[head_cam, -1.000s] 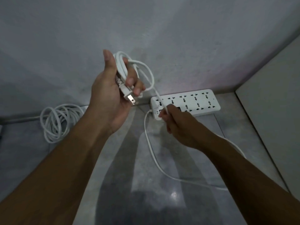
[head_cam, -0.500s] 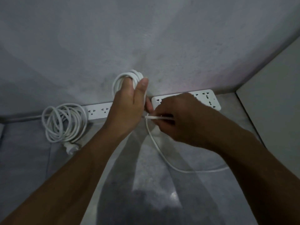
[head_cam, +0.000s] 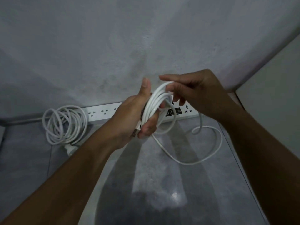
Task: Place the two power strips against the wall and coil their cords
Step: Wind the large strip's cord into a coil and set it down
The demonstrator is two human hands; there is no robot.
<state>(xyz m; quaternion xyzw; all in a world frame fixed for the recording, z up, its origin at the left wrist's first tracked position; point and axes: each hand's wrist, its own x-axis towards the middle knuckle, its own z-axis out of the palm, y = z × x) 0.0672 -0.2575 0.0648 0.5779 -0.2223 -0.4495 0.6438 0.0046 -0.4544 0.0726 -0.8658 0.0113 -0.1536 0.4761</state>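
**Dim, grey, wide-angle view**

Light is low and cool. A bright glare spot sits on the floor (head_cam: 176,196), with dark shadow bands running up it toward the wall (head_cam: 113,46). Edges bend with lens distortion. The white cord (head_cam: 155,103) blurs softly; the picture looks grainy.

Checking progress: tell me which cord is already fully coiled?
The left cord, lying in loops on the floor beside the left power strip. The other cord is partly wound in the left hand, its slack trailing.
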